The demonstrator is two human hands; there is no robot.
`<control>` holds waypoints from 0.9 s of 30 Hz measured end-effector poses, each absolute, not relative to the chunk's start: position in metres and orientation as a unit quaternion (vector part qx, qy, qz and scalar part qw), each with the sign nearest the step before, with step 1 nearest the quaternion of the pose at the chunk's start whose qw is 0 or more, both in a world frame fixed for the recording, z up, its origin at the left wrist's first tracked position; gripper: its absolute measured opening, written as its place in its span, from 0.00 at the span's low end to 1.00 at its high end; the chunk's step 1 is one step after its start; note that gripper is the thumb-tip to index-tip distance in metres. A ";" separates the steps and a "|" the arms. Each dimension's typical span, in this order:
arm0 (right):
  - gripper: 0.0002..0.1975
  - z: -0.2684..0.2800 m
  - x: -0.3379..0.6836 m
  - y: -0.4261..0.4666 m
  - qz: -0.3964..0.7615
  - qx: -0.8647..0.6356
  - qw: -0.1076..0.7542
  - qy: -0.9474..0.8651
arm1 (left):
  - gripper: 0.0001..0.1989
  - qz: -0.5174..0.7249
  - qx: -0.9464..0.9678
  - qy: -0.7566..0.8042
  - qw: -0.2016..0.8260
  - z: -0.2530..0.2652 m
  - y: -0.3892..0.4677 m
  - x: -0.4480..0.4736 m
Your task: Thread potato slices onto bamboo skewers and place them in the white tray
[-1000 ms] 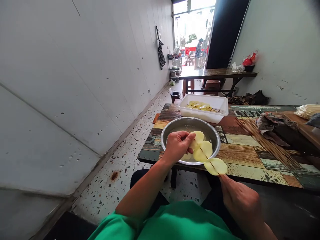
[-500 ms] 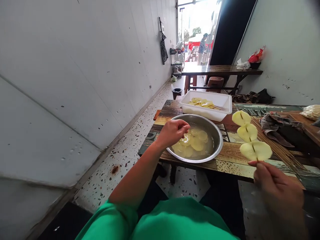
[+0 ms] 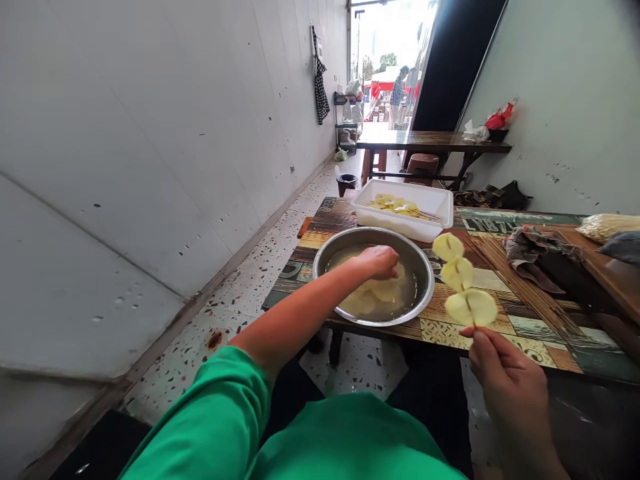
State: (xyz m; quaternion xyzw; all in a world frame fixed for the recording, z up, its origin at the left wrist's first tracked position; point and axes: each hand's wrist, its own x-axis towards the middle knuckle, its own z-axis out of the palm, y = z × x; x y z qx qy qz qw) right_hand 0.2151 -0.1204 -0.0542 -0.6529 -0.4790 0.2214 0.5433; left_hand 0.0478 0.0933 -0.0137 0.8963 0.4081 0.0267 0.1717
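Note:
My left hand point(image 3: 380, 261) reaches into a steel bowl point(image 3: 428, 283) of cloudy water, its fingers curled downward. Pale yellow potato slices point(image 3: 383, 292) lie under the water, and one slice edge shows by the fingertips. What those fingers hold, if anything, is hidden. At the right, my right hand point(image 3: 505, 367) is closed around the lower end of a thin wooden skewer point(image 3: 470, 308). Three potato slices point(image 3: 471, 307) are threaded on it, spaced apart, the lowest just above the fingers. The skewer stands nearly upright beside the bowl.
Behind the bowl, a white plastic tub point(image 3: 440, 230) holds skewered slices. Loose skewers point(image 3: 520, 283) lie on the patterned table point(image 3: 450, 331) at right, near a crumpled cloth point(image 3: 530, 253) and a board point(image 3: 607, 277). A person point(image 3: 399, 93) stands outside the far doorway.
My left hand has moved right and down into the bowl. My right hand has brought the skewer with its slices leftward, closer to the bowl. The camera view has shifted slightly.

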 end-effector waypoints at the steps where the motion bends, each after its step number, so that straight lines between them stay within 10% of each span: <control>1: 0.17 -0.055 0.214 -0.120 0.237 -0.650 0.542 -0.477 | 0.11 0.043 0.896 0.406 0.175 -0.016 0.099 0.053; 11: 0.17 -0.064 0.209 -0.114 0.038 -0.659 0.463 -0.591 | 0.14 0.117 0.865 0.396 0.285 -0.033 0.107 0.055; 20: 0.20 -0.078 0.226 -0.116 0.045 -0.721 0.454 -0.522 | 0.09 0.204 0.751 0.516 0.359 0.004 0.126 -0.024; 24: 0.18 -0.079 0.224 -0.114 0.099 -0.718 0.470 -0.504 | 0.22 0.316 0.673 0.498 0.446 0.003 0.130 -0.041; 27: 0.17 -0.078 0.221 -0.113 0.107 -0.714 0.468 -0.510 | 0.25 0.205 0.766 0.511 0.331 -0.001 0.126 -0.042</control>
